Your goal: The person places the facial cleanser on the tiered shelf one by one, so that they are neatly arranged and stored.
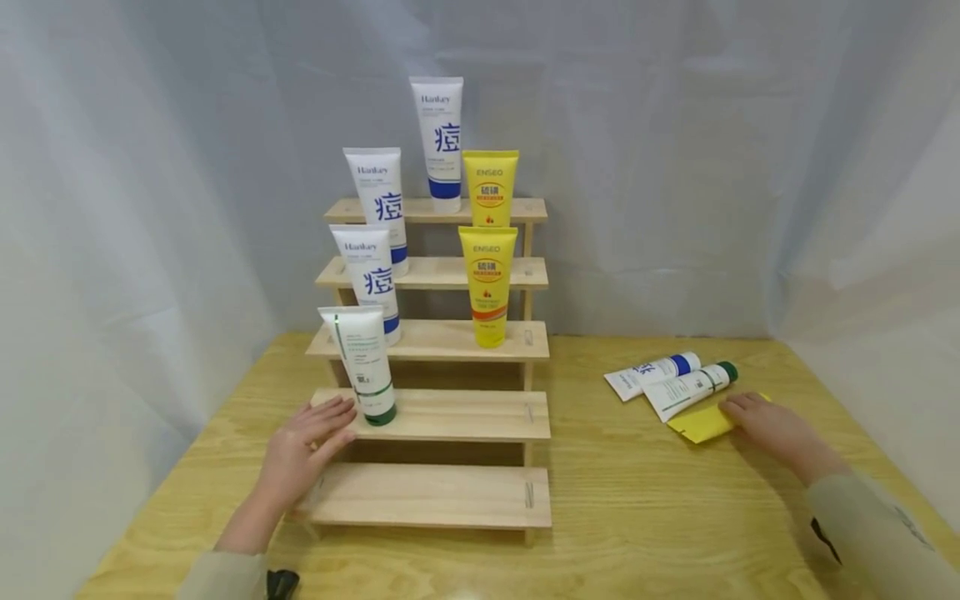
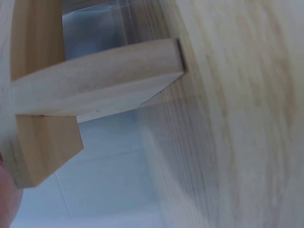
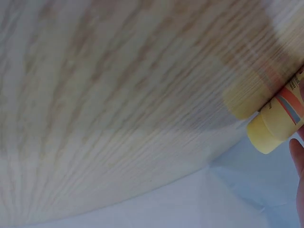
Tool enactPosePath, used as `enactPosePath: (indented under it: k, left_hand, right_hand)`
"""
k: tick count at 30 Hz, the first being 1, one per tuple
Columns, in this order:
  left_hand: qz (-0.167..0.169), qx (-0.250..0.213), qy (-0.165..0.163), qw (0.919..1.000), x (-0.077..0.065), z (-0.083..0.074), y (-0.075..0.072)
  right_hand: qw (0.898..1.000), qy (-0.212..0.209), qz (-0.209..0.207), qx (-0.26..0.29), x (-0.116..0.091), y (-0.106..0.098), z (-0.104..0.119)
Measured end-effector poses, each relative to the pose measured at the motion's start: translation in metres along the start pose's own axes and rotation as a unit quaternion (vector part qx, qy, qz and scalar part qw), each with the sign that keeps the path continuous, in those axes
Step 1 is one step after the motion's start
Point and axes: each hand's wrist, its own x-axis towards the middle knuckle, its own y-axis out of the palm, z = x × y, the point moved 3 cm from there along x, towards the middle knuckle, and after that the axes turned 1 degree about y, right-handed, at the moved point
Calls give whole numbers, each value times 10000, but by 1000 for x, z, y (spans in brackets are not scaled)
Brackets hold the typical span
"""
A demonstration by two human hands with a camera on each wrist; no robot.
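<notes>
My left hand (image 1: 300, 450) rests at the left end of the stepped wooden rack (image 1: 465, 417), fingers fairly straight beside a white tube with a green cap (image 1: 363, 358). That tube stands cap down on the second step from the bottom. In the left wrist view only a bit of finger (image 2: 6, 199) shows beside the rack's wooden parts (image 2: 109, 71). On the table to the right, my right hand (image 1: 776, 429) grips a yellow tube (image 1: 701, 422) that lies flat, its cap end largely covered by the fingers. The right wrist view shows the tube's yellow cap (image 3: 263, 135) and fingers at its side.
Next to the gripped tube lie a green-capped white tube (image 1: 690, 390) and a blue-banded white tube (image 1: 652, 375). Higher steps hold white-and-blue tubes (image 1: 367, 275) on the left, another (image 1: 438, 142) on top, and two yellow tubes (image 1: 489, 287). Pale curtains (image 1: 660, 167) surround the wooden table (image 1: 637, 517).
</notes>
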Motion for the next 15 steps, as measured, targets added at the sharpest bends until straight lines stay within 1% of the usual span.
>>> enactPosePath:
  k: [4,8,13,15]
  left_hand:
    - [5,-14,6,10000,1,-1,-1]
    - [14,5,14,10000,2,-2,-2]
    - [27,3,-13,10000,1,-3,-2]
    - [27,-1,-29,10000,1,-3,-2]
  right_hand:
    - [10000,-45,-38,61,0,0,6]
    - [9998,-3,-142,148,0,-1,12]
    - [9971,-21,-659,381,4,-9,19]
    - [9956,6,-770,525,7,-14,23]
